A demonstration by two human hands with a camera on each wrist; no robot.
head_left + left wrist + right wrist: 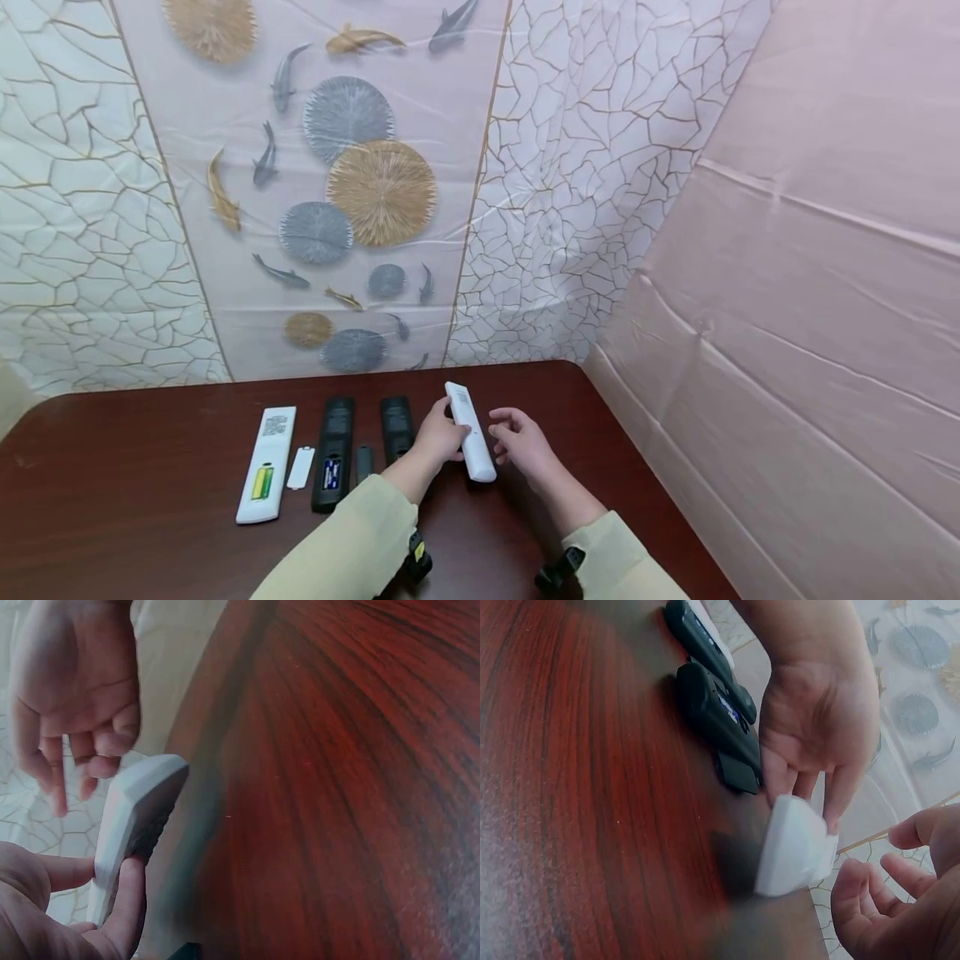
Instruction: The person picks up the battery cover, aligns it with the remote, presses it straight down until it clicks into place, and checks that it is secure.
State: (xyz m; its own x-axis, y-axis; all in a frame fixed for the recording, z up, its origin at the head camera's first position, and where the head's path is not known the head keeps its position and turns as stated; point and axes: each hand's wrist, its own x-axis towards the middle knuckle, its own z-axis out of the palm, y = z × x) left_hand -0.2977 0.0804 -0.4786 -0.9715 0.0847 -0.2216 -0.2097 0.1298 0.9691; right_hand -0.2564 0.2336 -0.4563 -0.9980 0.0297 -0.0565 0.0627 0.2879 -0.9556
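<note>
A white remote control (pixel 471 433) is raised off the tabletop, its back upward in the head view. My left hand (pixel 437 435) grips it along its left side, thumb on the back face; in the left wrist view the fingers press its sides and the button face (pixel 154 825) shows. My right hand (pixel 525 446) hovers just to the right of the remote, apart from it, fingers loosely bent and holding nothing. The right wrist view shows the remote's end (pixel 795 851) between both hands.
On the brown table (pixel 150 467), left of my hands, lie a white remote (pixel 276 442) with green-yellow batteries exposed, a white battery cover (pixel 301 468), a black remote (pixel 339 425) with blue batteries, a dark cover (pixel 363 462), another black remote (pixel 396 421). Another dark cover (pixel 736 774) lies nearby.
</note>
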